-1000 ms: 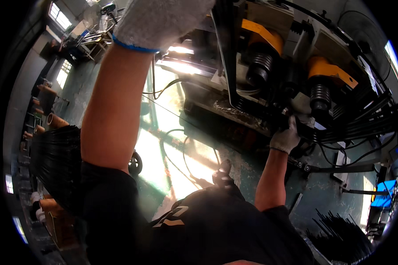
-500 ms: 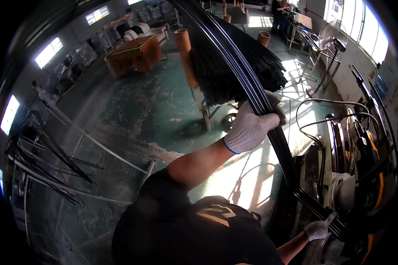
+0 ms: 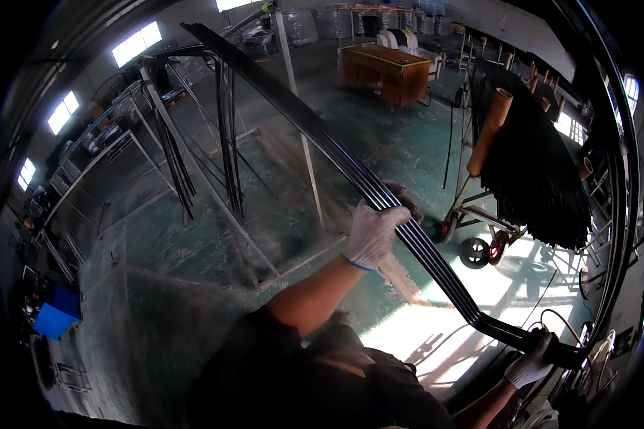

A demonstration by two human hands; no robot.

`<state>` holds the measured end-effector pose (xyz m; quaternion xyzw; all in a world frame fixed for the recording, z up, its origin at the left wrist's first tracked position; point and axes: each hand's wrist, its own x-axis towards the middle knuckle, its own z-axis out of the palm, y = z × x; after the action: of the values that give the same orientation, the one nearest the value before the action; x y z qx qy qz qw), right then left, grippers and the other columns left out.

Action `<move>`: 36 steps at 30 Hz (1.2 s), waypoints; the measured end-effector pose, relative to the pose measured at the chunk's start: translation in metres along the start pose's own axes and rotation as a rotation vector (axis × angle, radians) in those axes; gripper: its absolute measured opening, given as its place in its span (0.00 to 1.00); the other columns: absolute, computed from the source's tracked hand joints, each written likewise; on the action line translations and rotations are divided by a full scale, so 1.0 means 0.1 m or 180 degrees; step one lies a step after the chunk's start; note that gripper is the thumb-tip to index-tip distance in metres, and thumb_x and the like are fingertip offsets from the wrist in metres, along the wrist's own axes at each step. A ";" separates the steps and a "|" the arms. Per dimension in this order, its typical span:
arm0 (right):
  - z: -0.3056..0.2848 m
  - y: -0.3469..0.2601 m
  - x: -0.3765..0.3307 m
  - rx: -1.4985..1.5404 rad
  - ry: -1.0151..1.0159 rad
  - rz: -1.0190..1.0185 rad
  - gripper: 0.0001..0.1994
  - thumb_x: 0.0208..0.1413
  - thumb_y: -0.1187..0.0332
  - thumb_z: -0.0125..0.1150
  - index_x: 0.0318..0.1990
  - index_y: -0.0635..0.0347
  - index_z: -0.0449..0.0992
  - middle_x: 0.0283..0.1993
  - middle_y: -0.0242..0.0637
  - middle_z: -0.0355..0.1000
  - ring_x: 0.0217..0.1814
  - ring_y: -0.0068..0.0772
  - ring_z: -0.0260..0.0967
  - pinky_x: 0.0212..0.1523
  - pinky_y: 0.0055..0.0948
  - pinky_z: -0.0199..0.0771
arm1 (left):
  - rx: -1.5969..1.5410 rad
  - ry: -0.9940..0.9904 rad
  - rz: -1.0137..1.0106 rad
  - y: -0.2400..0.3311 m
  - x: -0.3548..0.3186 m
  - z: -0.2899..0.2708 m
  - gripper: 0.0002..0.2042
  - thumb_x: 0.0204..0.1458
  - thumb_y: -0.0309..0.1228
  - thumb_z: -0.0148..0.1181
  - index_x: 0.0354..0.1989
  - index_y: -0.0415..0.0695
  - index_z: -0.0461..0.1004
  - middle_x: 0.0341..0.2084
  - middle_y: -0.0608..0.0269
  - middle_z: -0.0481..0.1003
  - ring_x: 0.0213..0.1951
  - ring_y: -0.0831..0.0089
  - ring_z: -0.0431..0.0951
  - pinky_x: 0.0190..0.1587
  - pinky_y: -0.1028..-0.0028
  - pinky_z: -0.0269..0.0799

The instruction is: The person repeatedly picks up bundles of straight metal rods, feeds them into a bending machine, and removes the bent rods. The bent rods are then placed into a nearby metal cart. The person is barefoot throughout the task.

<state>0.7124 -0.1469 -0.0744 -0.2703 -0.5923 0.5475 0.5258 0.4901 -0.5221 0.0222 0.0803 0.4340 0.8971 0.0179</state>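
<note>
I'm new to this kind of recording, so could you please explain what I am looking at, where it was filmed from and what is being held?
There is no robot here: these are a person's own gloved hands. The camera sits on the person's head and looks down; its fisheye lens makes straight edges curve. The left hand grips a bundle of long black bars. The right hand is on the same bars, past a bend, though its finger position is hard to see. No worktop lies under them, just the green floor, on which stand a brown desk and a wheeled trolley carrying a dark bundle.
</note>
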 end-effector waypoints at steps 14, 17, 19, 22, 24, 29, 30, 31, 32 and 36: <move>3.89 -1.33 -0.34 -0.1170 -0.0674 -0.2129 0.19 0.63 0.60 0.64 0.53 0.68 0.78 0.49 0.44 0.81 0.47 0.35 0.77 0.51 0.36 0.73 | -0.0854 0.0595 0.0695 1.78 1.61 -2.45 0.13 0.50 0.12 0.50 0.44 0.37 0.70 0.32 0.49 0.77 0.35 0.54 0.81 0.42 0.56 0.81; 5.01 -2.15 -0.38 -0.1183 -0.1095 -0.2481 0.17 0.63 0.58 0.63 0.48 0.64 0.80 0.42 0.46 0.81 0.44 0.41 0.79 0.48 0.37 0.75 | -0.1246 0.0862 0.0710 2.16 2.00 -2.91 0.09 0.54 0.14 0.49 0.41 0.37 0.70 0.34 0.48 0.76 0.41 0.51 0.80 0.49 0.51 0.79; 5.81 -2.86 -0.68 -0.1441 -0.1227 -0.2816 0.20 0.62 0.52 0.57 0.49 0.61 0.79 0.38 0.51 0.79 0.42 0.50 0.79 0.45 0.41 0.74 | -0.1557 0.0975 0.0797 2.33 2.28 -3.33 0.07 0.56 0.15 0.48 0.40 0.36 0.70 0.35 0.48 0.76 0.43 0.50 0.79 0.51 0.50 0.78; 7.09 -3.53 -0.96 -0.1752 -0.0913 -0.4320 0.17 0.61 0.57 0.54 0.42 0.64 0.79 0.35 0.53 0.78 0.40 0.50 0.79 0.40 0.43 0.76 | -0.2013 0.1325 0.1032 2.73 2.49 -3.68 0.05 0.58 0.18 0.47 0.38 0.35 0.70 0.34 0.50 0.76 0.42 0.50 0.79 0.54 0.48 0.77; 7.10 -4.16 -2.09 -0.0988 -0.2100 -0.2664 0.24 0.57 0.62 0.60 0.58 0.65 0.69 0.52 0.60 0.76 0.56 0.62 0.76 0.60 0.51 0.73 | -0.2180 0.1369 0.1186 2.98 2.50 -3.95 0.05 0.60 0.20 0.46 0.37 0.35 0.70 0.33 0.52 0.76 0.42 0.51 0.79 0.54 0.46 0.77; 8.48 -3.94 -3.07 -0.1544 -0.3719 -0.4212 0.12 0.55 0.63 0.58 0.36 0.60 0.84 0.33 0.52 0.79 0.38 0.47 0.81 0.39 0.42 0.81 | -0.2355 0.0651 0.1250 3.09 2.66 -4.57 0.12 0.58 0.28 0.55 0.45 0.33 0.75 0.45 0.44 0.80 0.52 0.48 0.78 0.58 0.46 0.74; 8.38 -3.82 -3.43 -0.1211 -0.3525 -0.4699 0.11 0.52 0.65 0.60 0.33 0.59 0.86 0.34 0.52 0.80 0.39 0.46 0.81 0.41 0.43 0.82 | -0.2410 0.1127 0.1229 3.16 2.51 -4.65 0.15 0.56 0.27 0.56 0.49 0.31 0.75 0.49 0.42 0.78 0.55 0.48 0.76 0.60 0.45 0.72; 8.32 -3.65 -3.66 -0.1003 -0.3786 -0.4570 0.11 0.51 0.64 0.60 0.36 0.60 0.85 0.36 0.52 0.81 0.41 0.46 0.82 0.42 0.43 0.82 | -0.2440 0.0926 0.1177 3.16 2.32 -4.55 0.20 0.54 0.28 0.58 0.54 0.29 0.73 0.53 0.40 0.76 0.57 0.47 0.75 0.61 0.45 0.71; 8.20 -3.46 -3.84 -0.0718 -0.4186 -0.4179 0.12 0.51 0.64 0.60 0.39 0.60 0.84 0.38 0.52 0.81 0.43 0.46 0.82 0.42 0.42 0.82 | -0.2282 0.0747 0.1203 3.10 2.22 -4.74 0.23 0.55 0.30 0.59 0.57 0.27 0.70 0.55 0.39 0.75 0.57 0.48 0.74 0.61 0.47 0.72; 7.88 -2.12 -3.68 0.0256 -0.3252 -0.3793 0.11 0.49 0.64 0.65 0.37 0.59 0.77 0.35 0.45 0.79 0.38 0.46 0.81 0.38 0.46 0.80 | -0.1512 0.1379 0.0842 2.26 2.23 -4.65 0.22 0.63 0.37 0.56 0.56 0.28 0.69 0.51 0.40 0.74 0.55 0.52 0.74 0.63 0.51 0.69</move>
<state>0.1535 -0.8174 0.1231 0.3974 -0.7855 0.2507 0.4027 0.2046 -1.0006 -0.0563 -0.0629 0.1927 0.9639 -0.1729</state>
